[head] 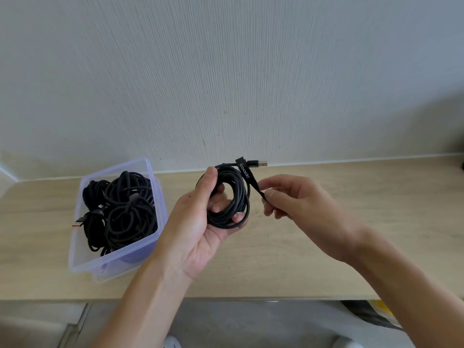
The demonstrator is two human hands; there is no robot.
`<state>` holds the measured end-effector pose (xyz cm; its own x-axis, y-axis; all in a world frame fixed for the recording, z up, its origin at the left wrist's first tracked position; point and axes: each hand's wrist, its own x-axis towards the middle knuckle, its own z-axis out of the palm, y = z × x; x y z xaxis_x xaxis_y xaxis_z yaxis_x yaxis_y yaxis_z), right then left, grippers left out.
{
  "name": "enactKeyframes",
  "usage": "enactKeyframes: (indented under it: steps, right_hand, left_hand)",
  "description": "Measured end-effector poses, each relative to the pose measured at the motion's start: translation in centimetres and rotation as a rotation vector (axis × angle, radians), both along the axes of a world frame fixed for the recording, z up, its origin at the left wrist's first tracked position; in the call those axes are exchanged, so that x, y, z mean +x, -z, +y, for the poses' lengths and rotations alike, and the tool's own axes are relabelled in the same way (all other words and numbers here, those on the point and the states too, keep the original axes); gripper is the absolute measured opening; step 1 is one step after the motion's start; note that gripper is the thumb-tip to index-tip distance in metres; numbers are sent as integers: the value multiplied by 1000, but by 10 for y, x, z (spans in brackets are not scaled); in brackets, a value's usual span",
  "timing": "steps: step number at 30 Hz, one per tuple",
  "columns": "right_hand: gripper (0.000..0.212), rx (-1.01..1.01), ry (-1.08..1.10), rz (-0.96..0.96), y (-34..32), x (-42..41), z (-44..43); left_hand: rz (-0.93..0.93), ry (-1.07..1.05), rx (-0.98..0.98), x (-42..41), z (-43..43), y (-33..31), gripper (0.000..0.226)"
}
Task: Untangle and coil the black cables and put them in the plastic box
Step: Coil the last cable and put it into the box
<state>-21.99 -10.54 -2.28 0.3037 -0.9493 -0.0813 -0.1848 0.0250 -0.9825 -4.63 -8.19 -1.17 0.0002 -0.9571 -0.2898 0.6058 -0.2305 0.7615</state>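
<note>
My left hand (198, 222) grips a coiled black cable (238, 194) above the middle of the wooden table, thumb over the coil's left side and fingers through its centre. A USB plug (259, 163) sticks out at the coil's top right. A black strap with white lettering (247, 175) hangs from the top of the coil, and my right hand (301, 204) pinches the strap's free end between thumb and forefinger. At the left stands the clear plastic box (150, 244), holding several coiled black cables (125, 209); one plug with an orange tip pokes over its left wall.
The light wooden table (326, 272) runs along a white textured wall (226, 71). Its front edge is near the bottom of the view, with grey floor below. A dark and yellow object (371, 312) lies under the table's right end.
</note>
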Motion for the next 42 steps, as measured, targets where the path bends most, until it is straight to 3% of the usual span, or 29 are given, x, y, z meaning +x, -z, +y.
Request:
enactKeyframes:
  steps: [7,12,19,21,23,27,30,34,42]
  right_hand:
    - [37,-13,-3,-56,-1,3,2]
    - [17,-107,53,-18,-2,3,2]
    - [17,94,137,-200,-1,3,-1]
    - [8,66,226,-192,0,3,-2]
    - [14,31,282,-197,1,3,-4]
    - [30,19,124,-151,0,2,-5]
    - [26,-20,49,-109,-2,2,-2]
    - [18,20,58,-258,-2,0,-2]
    - [24,193,-11,-419,-7,4,0]
  left_hand:
    - [-86,19,-43,-2,2,2,31]
    - [-168,-3,-73,-5,3,3,24]
    - [-249,-34,-72,-4,4,1,24]
    - [-270,-6,-90,-2,5,1,27]
    - [-294,34,-119,-2,6,2,31]
    - [-327,121,-161,-2,8,5,35]
    - [-324,128,-165,-2,7,6,26]
    - [-324,86,-143,-2,6,5,35]
    - [-233,32,-52,-5,4,4,35]
